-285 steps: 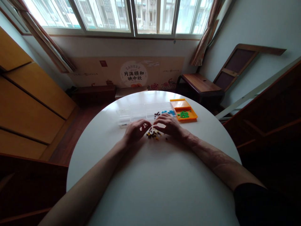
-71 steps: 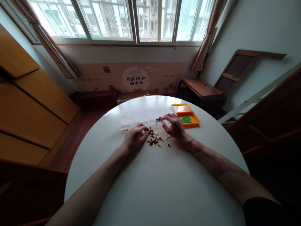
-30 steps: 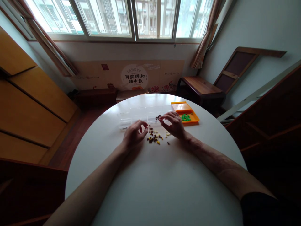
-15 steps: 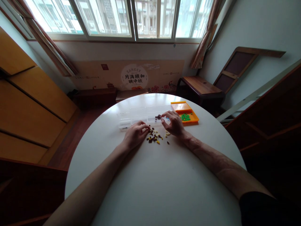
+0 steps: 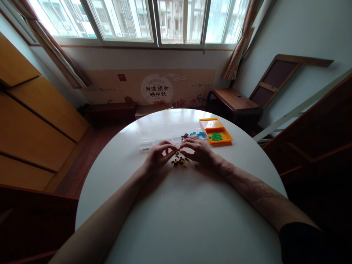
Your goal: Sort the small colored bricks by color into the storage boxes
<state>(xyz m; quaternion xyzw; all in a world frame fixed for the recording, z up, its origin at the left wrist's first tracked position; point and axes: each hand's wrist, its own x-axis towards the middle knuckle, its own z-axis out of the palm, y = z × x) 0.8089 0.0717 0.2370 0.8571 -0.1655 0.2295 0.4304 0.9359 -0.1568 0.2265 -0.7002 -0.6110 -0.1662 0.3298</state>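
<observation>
On the round white table (image 5: pixel 178 212) lies a small heap of dark brown and yellow beads (image 5: pixel 179 160). My left hand (image 5: pixel 158 156) rests at its left edge, fingers curled in a pinch over the beads. My right hand (image 5: pixel 198 150) lies over the heap's right side, fingers bent down onto it. What either pinch holds is too small to see. Behind the hands stands a clear compartment box (image 5: pixel 165 134) with dark beads (image 5: pixel 184 136) and blue beads (image 5: pixel 199 134) in its right cells.
An orange tray (image 5: pixel 218 132) holding green beads (image 5: pixel 216 136) sits right of the clear box. A wooden bench (image 5: pixel 233 99) stands past the table's far right edge; yellow cabinets (image 5: pixel 30 121) line the left wall. Windows run along the back.
My right hand has come back from the clear box down onto the bead heap, uncovering the blue beads. My left hand stays at the heap's left edge.
</observation>
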